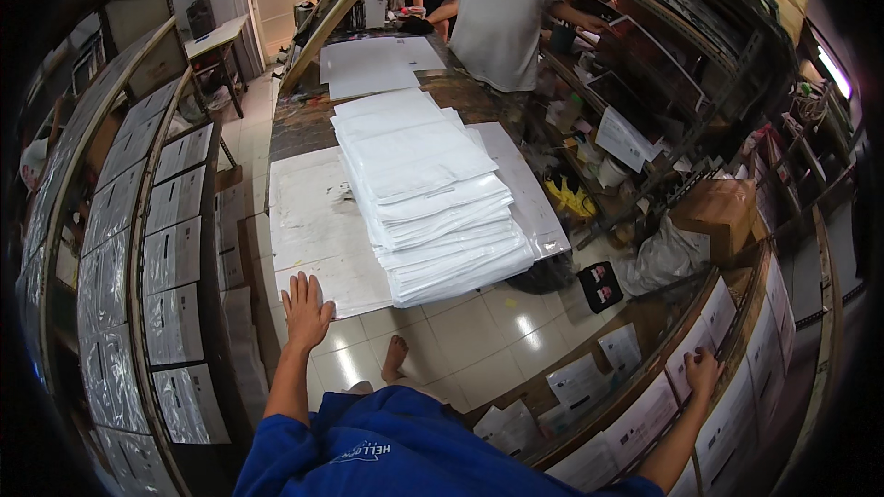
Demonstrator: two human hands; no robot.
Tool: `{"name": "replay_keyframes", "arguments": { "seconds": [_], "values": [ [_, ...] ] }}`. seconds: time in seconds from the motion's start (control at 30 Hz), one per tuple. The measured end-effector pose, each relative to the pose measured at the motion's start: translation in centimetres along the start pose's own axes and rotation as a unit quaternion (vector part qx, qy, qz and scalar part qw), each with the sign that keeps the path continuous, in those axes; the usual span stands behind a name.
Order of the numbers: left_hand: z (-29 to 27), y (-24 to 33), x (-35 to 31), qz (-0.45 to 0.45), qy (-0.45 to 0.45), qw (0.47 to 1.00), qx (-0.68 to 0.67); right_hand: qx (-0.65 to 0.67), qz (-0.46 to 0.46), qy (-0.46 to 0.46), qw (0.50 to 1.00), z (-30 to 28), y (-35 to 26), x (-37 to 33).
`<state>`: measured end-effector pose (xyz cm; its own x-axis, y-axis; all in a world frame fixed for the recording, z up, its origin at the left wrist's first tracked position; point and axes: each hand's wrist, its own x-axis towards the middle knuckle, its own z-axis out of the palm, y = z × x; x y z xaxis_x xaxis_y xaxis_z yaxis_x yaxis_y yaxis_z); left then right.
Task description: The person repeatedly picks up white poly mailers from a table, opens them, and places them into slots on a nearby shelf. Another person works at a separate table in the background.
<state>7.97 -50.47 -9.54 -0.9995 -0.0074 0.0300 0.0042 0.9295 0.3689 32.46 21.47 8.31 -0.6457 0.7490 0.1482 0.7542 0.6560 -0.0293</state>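
Observation:
My left hand (307, 310) rests on the near left corner of the table's white board (304, 221), its fingers spread flat. Beside it rises a tall, slightly fanned stack of white plastic bags (433, 193), which nobody touches. Far to the right, my right hand (703, 374) is over a wooden-edged rack where printed white bags (681, 359) lie in rows. Its fingers are curled in; whatever they may hold is hidden.
Racks of printed bags (175, 262) line the left. At the table's far end a person in a grey shirt (502, 9) holds a tilted wooden frame (336, 18). Loose white sheets (373, 66) lie near that person. A cardboard box (714, 216) and cluttered shelves stand right.

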Motion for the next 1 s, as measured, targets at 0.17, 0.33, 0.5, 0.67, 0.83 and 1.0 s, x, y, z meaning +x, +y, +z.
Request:
{"name": "replay_keyframes", "arguments": {
  "seconds": [0.17, 0.33, 0.5, 0.67, 0.83, 1.0],
  "values": [
    [0.2, 0.2, 0.2, -0.002, -0.010, 1.000, -0.002, 0.003, -0.006, 0.025, 1.000, 1.2, 1.8, -0.1],
    [0.5, -0.2, 0.5, -0.006, -0.029, 1.000, 0.006, -0.001, -0.003, 0.029, 1.000, 0.8, 1.3, -0.3],
    [1.6, -1.7, 1.1, 0.002, -0.031, 0.999, 0.036, -0.007, 0.020, -0.010, 1.000, 0.6, 0.9, 0.3],
    [2.4, -2.6, 1.9, 0.003, -0.050, 0.996, 0.073, 0.005, 0.018, 0.020, 1.000, 0.9, 1.5, 0.2],
    [2.8, -4.1, 2.1, 0.023, -0.048, 0.993, 0.104, -0.001, 0.039, -0.018, 0.999, 0.3, 1.0, 0.0],
    [3.1, -4.5, 2.3, 0.031, -0.048, 0.993, 0.100, -0.012, 0.044, -0.044, 0.998, 0.0, 1.0, 0.0]
  ]
}}
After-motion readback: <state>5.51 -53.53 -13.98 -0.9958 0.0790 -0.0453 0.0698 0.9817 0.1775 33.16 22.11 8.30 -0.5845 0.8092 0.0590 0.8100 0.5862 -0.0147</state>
